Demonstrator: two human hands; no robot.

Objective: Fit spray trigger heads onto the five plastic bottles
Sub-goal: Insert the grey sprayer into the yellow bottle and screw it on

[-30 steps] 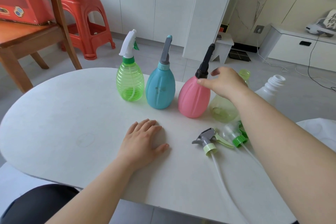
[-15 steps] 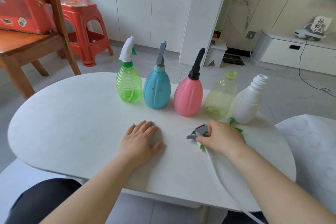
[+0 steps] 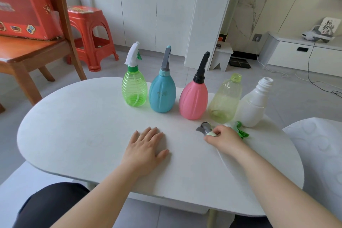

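Observation:
Several bottles stand in a row on the white table [image 3: 77, 135]. The green bottle [image 3: 134, 90], the blue bottle [image 3: 162, 96] and the pink bottle [image 3: 193, 101] each carry a trigger head. The pale yellow bottle [image 3: 224, 103] and the white bottle [image 3: 253, 105] have bare necks. My right hand [image 3: 224, 139] grips a grey trigger head with a pale green collar [image 3: 206, 128] lying on the table in front of the yellow bottle. A green and clear trigger head [image 3: 240, 131] lies just right of that hand. My left hand [image 3: 146, 147] rests flat on the table.
A wooden chair [image 3: 33, 55] with a red box [image 3: 24, 11] stands at the left, a red plastic stool [image 3: 88, 31] behind it. White cabinets [image 3: 157, 5] fill the back. A second white surface [image 3: 318, 144] lies at the right.
My right hand left the pink bottle's black head, came down to the table and took hold of the grey trigger head. The left hand has stayed flat.

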